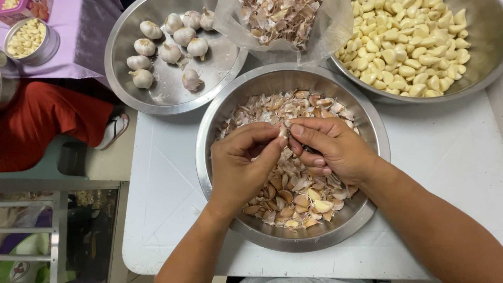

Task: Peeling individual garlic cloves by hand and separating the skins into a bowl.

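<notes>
We have both hands over the middle bowl [209, 131], which sits on the white tabletop [167, 173] and is full of papery skins [293, 183] and a few unpeeled cloves [320, 205]. Our left hand [238, 165] and right hand [332, 149] meet at a single clove [283, 131], pinched between thumbs and fingertips just above the skins; both hands are closed on it, though most of the clove is hidden by our fingers. We judge it to be very light and firm, a small hard wedge that will not bend, with a dry, brittle skin that tears and flakes rather than stretches. Once bared, the flesh is likely smooth and a little sticky or slick, so it could slip out of a loose pinch. We think the best hold is across the clove's flat sides with one hand, leaving the pointed tip or the root end free for the other thumbnail to catch the skin's edge. Pressing too hard would bruise it. Behind, a bowl [118, 68] to the left holds whole bulbs [170, 52], a large bowl [487, 57] to the right holds peeled cloves [408, 47], and a clear bag [335, 31] between them holds more skins. A small tin [50, 50] of peeled cloves stands on a purple cloth [86, 31] at far left.
</notes>
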